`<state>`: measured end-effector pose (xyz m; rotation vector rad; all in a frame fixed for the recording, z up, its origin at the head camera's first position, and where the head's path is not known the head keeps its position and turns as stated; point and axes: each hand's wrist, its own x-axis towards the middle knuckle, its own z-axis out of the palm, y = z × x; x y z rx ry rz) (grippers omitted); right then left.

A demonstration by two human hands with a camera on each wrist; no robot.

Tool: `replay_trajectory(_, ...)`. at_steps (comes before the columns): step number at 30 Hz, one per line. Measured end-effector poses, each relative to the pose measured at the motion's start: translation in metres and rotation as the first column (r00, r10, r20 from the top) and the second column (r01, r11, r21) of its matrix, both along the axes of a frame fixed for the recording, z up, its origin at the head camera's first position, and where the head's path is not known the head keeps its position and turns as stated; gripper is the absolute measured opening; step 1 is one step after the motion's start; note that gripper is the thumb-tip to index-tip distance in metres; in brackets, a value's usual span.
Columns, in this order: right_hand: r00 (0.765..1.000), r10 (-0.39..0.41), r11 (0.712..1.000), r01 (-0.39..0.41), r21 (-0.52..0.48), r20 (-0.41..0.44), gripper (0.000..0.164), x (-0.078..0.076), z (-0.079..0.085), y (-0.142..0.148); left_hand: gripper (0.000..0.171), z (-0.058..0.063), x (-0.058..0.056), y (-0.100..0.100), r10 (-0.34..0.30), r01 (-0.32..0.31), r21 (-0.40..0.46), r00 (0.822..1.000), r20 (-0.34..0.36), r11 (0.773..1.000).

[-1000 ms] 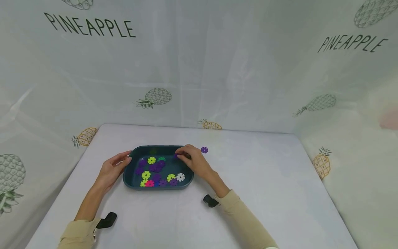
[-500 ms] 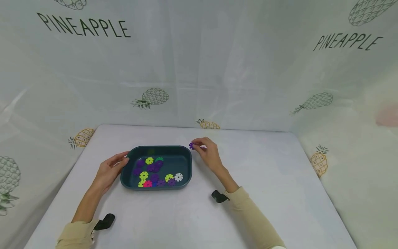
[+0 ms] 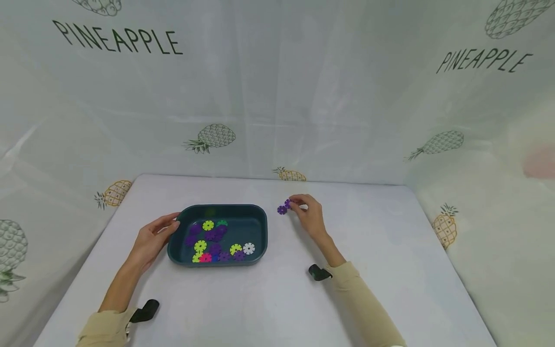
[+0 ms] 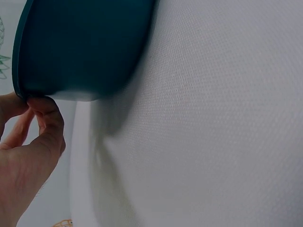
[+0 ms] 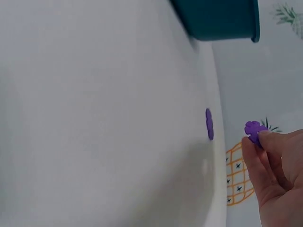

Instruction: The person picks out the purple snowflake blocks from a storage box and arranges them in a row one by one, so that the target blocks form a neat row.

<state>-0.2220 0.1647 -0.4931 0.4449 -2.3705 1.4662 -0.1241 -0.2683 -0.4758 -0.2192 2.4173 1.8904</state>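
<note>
My left hand (image 3: 149, 241) pinches the left rim of a dark teal tray (image 3: 261, 241), thumb and fingers on its edge in the left wrist view. Inside lie several flower-shaped plastic discs, among them a white disc (image 3: 249, 248), a pink disc (image 3: 205, 257), a yellow disc (image 3: 208, 225) and purple ones. To the right of the tray, my right hand (image 3: 310, 217) pinches a purple flower disc (image 5: 254, 130) between thumb and fingertips, raised above the table. Another purple disc (image 3: 282, 210) lies flat on the table just left of it.
The table (image 3: 368, 270) has a white cover and a far edge meeting a curtain (image 3: 338, 96) printed with pineapples. Dark wrist cameras are strapped at both sleeves, the left camera (image 3: 145, 311) and the right camera (image 3: 320, 273) close over the tabletop.
My right hand has lifted a purple disc out of the tray and carried it right, beside the purple disc on the table. My left hand stays at the tray's rim.
</note>
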Motion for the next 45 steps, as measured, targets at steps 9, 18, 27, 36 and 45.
replay_trajectory(9,0.992,-0.065,0.997,0.059,0.055,0.104,0.015,-0.003,-0.012,0.017,0.064,-0.004,0.001,0.000,0.004,-0.004,0.008,1.000,0.004,1.000)
replay_trajectory(18,0.988,-0.063,0.994,0.050,0.096,0.138,0.017,-0.003,-0.018,0.022,0.066,-0.006,0.000,0.000,0.005,-0.005,-0.003,1.000,0.015,1.000)
replay_trajectory(27,0.992,-0.031,0.987,0.012,0.158,0.119,0.018,-0.005,-0.017,0.020,0.064,-0.006,0.001,0.000,0.006,-0.006,0.008,1.000,0.003,1.000)
replay_trajectory(36,0.980,-0.057,0.977,0.015,0.213,0.188,0.017,-0.006,-0.015,0.020,0.062,-0.004,0.001,-0.002,-0.006,0.006,0.017,1.000,-0.002,1.000)
replay_trajectory(45,0.977,-0.038,0.969,-0.015,0.245,0.208,0.016,-0.007,-0.007,0.016,0.064,-0.003,-0.004,-0.002,0.001,-0.002,0.040,1.000,0.016,0.999)
